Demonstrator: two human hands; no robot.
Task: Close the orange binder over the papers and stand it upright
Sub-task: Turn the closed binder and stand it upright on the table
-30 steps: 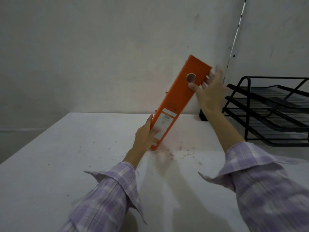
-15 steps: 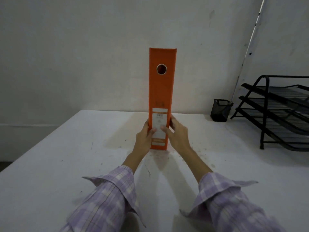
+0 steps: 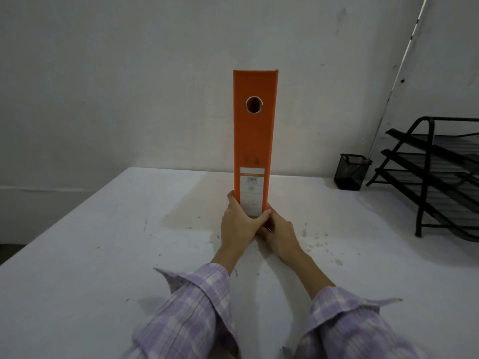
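Observation:
The orange binder (image 3: 254,141) stands upright on the white table (image 3: 103,255), closed, with its spine facing me. The spine shows a round finger hole near the top and a white label low down. My left hand (image 3: 239,224) grips the binder's bottom left corner, the thumb wrapped across the foot of the spine. My right hand (image 3: 278,233) presses against the bottom right corner. No papers show; the covers hide the inside.
A black mesh pen cup (image 3: 350,172) stands at the back right by the wall. A black wire tiered paper tray (image 3: 438,177) fills the far right. Scuffs and chipped marks dot the table around the binder. The wall lies close behind.
The binder swung from a rightward lean to vertical a second ago. Since then both hands have slid down to its base, and the binder looks closer in the view.

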